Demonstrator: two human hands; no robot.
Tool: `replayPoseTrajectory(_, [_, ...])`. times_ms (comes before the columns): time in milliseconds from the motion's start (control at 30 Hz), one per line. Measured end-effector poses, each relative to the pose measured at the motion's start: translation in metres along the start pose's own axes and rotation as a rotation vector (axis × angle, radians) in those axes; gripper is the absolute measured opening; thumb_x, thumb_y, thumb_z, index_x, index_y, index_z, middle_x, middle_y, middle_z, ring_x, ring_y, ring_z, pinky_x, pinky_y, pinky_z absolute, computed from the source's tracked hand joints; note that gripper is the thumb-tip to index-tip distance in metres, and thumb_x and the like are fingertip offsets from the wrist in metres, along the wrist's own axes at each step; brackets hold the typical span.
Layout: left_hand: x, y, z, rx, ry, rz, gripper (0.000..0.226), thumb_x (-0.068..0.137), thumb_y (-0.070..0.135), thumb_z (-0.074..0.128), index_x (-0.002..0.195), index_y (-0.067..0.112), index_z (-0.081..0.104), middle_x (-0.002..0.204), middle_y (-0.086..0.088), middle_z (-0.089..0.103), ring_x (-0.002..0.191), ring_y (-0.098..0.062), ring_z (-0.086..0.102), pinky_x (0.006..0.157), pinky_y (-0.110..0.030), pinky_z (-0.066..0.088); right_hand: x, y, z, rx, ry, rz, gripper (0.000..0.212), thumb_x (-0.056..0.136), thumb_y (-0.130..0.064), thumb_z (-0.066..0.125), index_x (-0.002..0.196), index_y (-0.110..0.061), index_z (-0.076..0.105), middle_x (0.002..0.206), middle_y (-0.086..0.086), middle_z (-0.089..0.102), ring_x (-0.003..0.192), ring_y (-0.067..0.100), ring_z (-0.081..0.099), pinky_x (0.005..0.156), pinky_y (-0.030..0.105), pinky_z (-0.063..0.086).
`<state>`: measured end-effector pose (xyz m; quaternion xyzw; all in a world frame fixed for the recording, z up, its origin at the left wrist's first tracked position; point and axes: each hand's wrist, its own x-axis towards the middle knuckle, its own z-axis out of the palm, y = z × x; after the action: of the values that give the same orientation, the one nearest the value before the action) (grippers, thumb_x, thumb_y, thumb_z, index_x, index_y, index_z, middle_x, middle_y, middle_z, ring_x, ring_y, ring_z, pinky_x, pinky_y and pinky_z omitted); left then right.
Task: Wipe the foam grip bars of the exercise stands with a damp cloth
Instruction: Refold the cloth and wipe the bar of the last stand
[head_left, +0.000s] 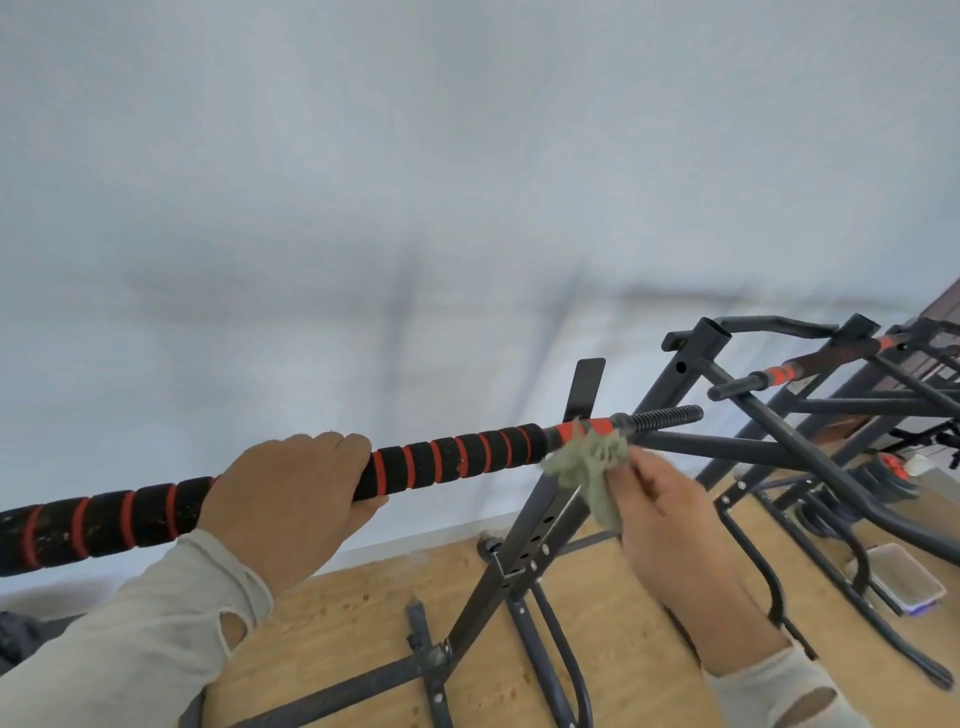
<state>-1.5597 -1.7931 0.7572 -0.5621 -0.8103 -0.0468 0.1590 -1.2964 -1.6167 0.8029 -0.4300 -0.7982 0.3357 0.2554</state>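
A long foam grip bar, black with red stripes, runs from the lower left up to a threaded metal end at centre right. My left hand is wrapped around its middle. My right hand pinches a crumpled grey-green cloth and presses it against the bar's red end section, just under the bar. The bar rests on a black metal stand. A second stand with its own foam grip bar sits farther right.
A white wall fills the upper view. Wooden floor lies below. A small white tray sits on the floor at right among the stand legs. Dark weight plates lie near the right edge.
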Motion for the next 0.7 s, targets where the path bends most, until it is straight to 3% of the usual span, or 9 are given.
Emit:
replayPoseTrajectory(100, [-0.001, 0.001, -0.004, 0.009, -0.020, -0.007, 0.038, 0.075, 0.053, 0.073, 0.075, 0.025, 0.049, 0.053, 0.011, 0.041, 0.040, -0.012, 0.037, 0.042, -0.023, 0.025, 0.018, -0.029, 0.005, 0.004, 0.046, -0.208, 0.025, 0.106, -0.039, 0.047, 0.090, -0.039, 0.065, 0.066, -0.002, 0.062, 0.050, 0.006, 0.044, 0.046, 0.021, 0.038])
replayPoseTrajectory(200, [-0.001, 0.002, -0.008, 0.001, -0.042, -0.015, 0.039, 0.072, 0.052, 0.077, 0.074, 0.024, 0.049, 0.052, 0.011, 0.039, 0.039, -0.012, 0.033, 0.044, -0.022, 0.020, 0.038, -0.036, 0.039, -0.402, -0.066, -0.400, 0.023, 0.108, -0.035, 0.043, 0.101, -0.026, 0.063, 0.072, -0.006, 0.060, 0.068, 0.011, 0.056, 0.068, 0.034, 0.052])
replayPoseTrajectory(267, [0.001, 0.003, -0.008, 0.002, -0.052, -0.010, 0.039, 0.073, 0.053, 0.075, 0.074, 0.025, 0.049, 0.053, 0.011, 0.039, 0.041, -0.012, 0.033, 0.044, -0.022, 0.020, 0.042, -0.028, 0.059, -0.520, -0.033, -0.420, 0.025, 0.106, -0.032, 0.039, 0.101, -0.019, 0.060, 0.080, -0.005, 0.063, 0.077, 0.018, 0.058, 0.076, 0.041, 0.054])
replayPoseTrajectory(367, [0.002, 0.005, -0.008, -0.002, -0.010, -0.009, 0.034, 0.085, 0.058, 0.061, 0.083, 0.028, 0.046, 0.062, 0.010, 0.046, 0.050, -0.013, 0.043, 0.048, -0.027, 0.027, 0.030, -0.033, 0.087, -0.457, 0.085, -0.482, 0.020, 0.101, -0.025, 0.041, 0.096, -0.021, 0.061, 0.082, -0.006, 0.062, 0.079, 0.017, 0.055, 0.074, 0.038, 0.053])
replayPoseTrajectory(467, [0.004, 0.004, -0.014, -0.054, -0.084, -0.079, 0.032, 0.094, 0.063, 0.041, 0.090, 0.032, 0.036, 0.079, 0.010, 0.051, 0.068, -0.014, 0.052, 0.053, -0.029, 0.029, 0.008, -0.058, 0.123, -0.391, 0.021, -0.649, 0.024, 0.097, -0.014, 0.048, 0.109, -0.018, 0.069, 0.100, -0.003, 0.073, 0.095, 0.019, 0.063, 0.095, 0.034, 0.049])
replayPoseTrajectory(533, [0.006, 0.002, -0.020, -0.070, -0.137, -0.100, 0.033, 0.095, 0.064, 0.039, 0.089, 0.032, 0.035, 0.081, 0.010, 0.052, 0.069, -0.015, 0.052, 0.054, -0.030, 0.029, 0.007, -0.062, 0.128, -0.393, -0.064, -0.729, 0.033, 0.097, -0.014, 0.044, 0.117, -0.020, 0.069, 0.114, -0.005, 0.074, 0.110, 0.018, 0.065, 0.108, 0.037, 0.043])
replayPoseTrajectory(633, [0.007, 0.003, -0.021, -0.037, -0.184, -0.103, 0.033, 0.094, 0.062, 0.042, 0.090, 0.030, 0.039, 0.081, 0.009, 0.052, 0.067, -0.015, 0.052, 0.057, -0.031, 0.035, 0.032, -0.044, 0.092, -0.695, -0.103, -0.690, 0.040, 0.091, -0.013, 0.039, 0.116, -0.025, 0.067, 0.115, -0.007, 0.073, 0.107, 0.018, 0.066, 0.115, 0.040, 0.041])
replayPoseTrajectory(700, [0.008, 0.005, -0.023, -0.058, -0.211, -0.107, 0.034, 0.093, 0.062, 0.045, 0.096, 0.029, 0.044, 0.084, 0.009, 0.055, 0.070, -0.016, 0.055, 0.060, -0.031, 0.039, 0.044, -0.039, 0.065, -0.840, -0.101, -0.527, 0.025, 0.091, -0.005, 0.046, 0.101, -0.022, 0.062, 0.092, -0.004, 0.070, 0.093, 0.022, 0.062, 0.098, 0.041, 0.052])
